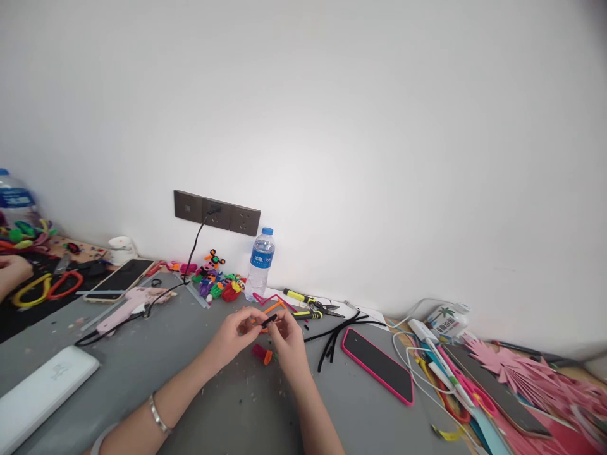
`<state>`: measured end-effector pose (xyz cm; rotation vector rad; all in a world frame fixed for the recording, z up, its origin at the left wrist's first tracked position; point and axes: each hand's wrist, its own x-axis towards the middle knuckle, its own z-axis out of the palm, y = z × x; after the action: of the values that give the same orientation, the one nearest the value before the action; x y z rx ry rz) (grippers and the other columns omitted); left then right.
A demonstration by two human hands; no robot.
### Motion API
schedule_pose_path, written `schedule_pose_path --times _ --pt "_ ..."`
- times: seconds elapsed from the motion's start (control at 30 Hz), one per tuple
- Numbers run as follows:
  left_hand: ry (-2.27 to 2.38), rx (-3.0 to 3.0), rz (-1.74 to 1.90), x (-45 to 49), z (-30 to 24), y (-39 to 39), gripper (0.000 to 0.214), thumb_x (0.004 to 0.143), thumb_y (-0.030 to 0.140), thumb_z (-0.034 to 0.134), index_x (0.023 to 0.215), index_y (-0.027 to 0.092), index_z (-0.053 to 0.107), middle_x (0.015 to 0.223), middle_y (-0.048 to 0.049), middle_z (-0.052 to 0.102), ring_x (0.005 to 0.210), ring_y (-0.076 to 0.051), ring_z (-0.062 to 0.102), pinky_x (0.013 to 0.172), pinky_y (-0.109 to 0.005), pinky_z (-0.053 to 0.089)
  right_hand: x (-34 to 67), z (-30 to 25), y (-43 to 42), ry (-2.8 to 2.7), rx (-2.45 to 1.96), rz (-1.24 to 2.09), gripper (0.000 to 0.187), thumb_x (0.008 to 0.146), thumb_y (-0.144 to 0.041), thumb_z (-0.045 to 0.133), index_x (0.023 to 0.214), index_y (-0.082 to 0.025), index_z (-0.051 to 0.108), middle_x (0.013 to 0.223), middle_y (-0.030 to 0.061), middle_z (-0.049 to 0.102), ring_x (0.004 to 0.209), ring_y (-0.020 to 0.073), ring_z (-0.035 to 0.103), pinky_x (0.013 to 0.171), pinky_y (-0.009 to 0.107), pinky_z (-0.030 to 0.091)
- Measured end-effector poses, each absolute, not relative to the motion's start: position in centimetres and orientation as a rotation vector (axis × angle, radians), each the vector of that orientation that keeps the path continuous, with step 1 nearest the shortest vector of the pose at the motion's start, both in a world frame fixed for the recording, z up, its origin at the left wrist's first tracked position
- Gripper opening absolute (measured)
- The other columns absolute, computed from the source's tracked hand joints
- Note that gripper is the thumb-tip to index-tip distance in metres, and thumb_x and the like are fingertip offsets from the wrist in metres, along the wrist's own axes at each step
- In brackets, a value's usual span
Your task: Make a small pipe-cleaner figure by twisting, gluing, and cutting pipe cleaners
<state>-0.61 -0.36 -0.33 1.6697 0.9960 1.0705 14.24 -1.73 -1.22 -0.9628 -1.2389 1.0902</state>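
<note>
Between my two hands, above the grey mat, is a short piece of black pipe cleaner (269,320). The fingertips of my left hand (239,332) pinch one end of it. My right hand (287,338) pinches the other end, close beside the left. Just below them on the mat lies a small red and orange pipe cleaner piece (262,354). Orange pipe cleaner (277,306) shows behind my fingers, partly hidden. To the right of my hands several long black pipe cleaners (332,341) lie loosely crossed, near yellow-handled scissors (310,314).
A pink-cased phone (378,365) lies at the right, beside cables and pink paper (521,379). Small colourful pipe cleaner figures (220,284) and a water bottle (260,264) stand by the wall. A glue gun (128,306) lies left. Another person's hand (14,273) is at far left.
</note>
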Motion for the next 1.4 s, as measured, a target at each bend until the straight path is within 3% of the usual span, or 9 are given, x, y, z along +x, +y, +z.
schedule_pose_path --times 0.1,0.3,0.6,1.03,1.23,1.4 --pt "0.948 1.608 1.046 -0.5 -0.1 -0.5 0.023 0.08 0.035 0.058 0.092 0.018 0.068 0.076 -0.002 0.061 0.061 -0.014 0.049 0.059 -0.024 0.039 14.2 -1.2 -1.7 -1.199 -0.916 1.108 0.019 0.077 -0.035 0.062 0.075 -0.022 0.048 0.07 -0.0026 0.049 0.064 0.0138 0.05 0.062 0.027 0.047" --pt "0.975 1.395 1.015 -0.1 0.0 -0.7 0.035 0.081 0.048 0.057 0.095 0.018 0.066 0.06 0.0033 0.05 0.055 -0.013 0.046 0.054 -0.023 0.035 14.2 -1.4 -1.6 -1.249 -0.905 1.092 0.022 0.08 -0.037 0.059 0.073 -0.023 0.043 0.067 -0.0043 0.045 0.057 0.0125 0.045 0.056 0.025 0.041" --pt "0.946 1.221 0.892 -0.3 -0.9 -0.6 0.035 0.074 0.047 0.067 0.091 0.016 0.066 0.076 -0.0004 0.058 0.056 -0.009 0.045 0.055 -0.022 0.036 14.5 -2.1 -1.4 -1.313 -0.978 0.978 0.016 0.078 -0.024 0.057 0.072 -0.022 0.042 0.064 -0.0062 0.041 0.058 0.011 0.039 0.054 0.022 0.035" --pt "0.943 1.143 0.92 -0.2 -0.6 -0.6 0.037 0.069 0.042 0.071 0.093 0.015 0.068 0.083 -0.0031 0.063 0.049 -0.006 0.041 0.047 -0.023 0.03 14.5 -1.4 -1.4 -1.232 -0.949 1.119 0.022 0.076 -0.035 0.062 0.071 -0.022 0.046 0.062 -0.0048 0.048 0.054 0.0114 0.047 0.054 0.024 0.041" --pt "0.915 0.979 0.964 -0.5 -0.5 -0.4 0.039 0.068 0.04 0.074 0.095 0.013 0.066 0.055 0.0066 0.045 0.047 -0.006 0.035 0.048 -0.023 0.024 15.1 -1.4 -1.3 -1.244 -0.984 1.104 0.018 0.076 -0.033 0.061 0.072 -0.021 0.047 0.062 -0.0058 0.044 0.053 0.0103 0.041 0.049 0.021 0.034" --pt "0.945 0.973 1.121 -0.9 -0.2 0.0 0.042 0.067 0.042 0.074 0.096 0.013 0.065 0.049 0.0084 0.041 0.046 -0.007 0.035 0.049 -0.023 0.027 15.5 -1.3 -1.3 -1.327 -1.035 1.146 0.024 0.073 -0.04 0.065 0.071 -0.02 0.051 0.062 -0.0047 0.047 0.054 0.0109 0.043 0.053 0.022 0.034"
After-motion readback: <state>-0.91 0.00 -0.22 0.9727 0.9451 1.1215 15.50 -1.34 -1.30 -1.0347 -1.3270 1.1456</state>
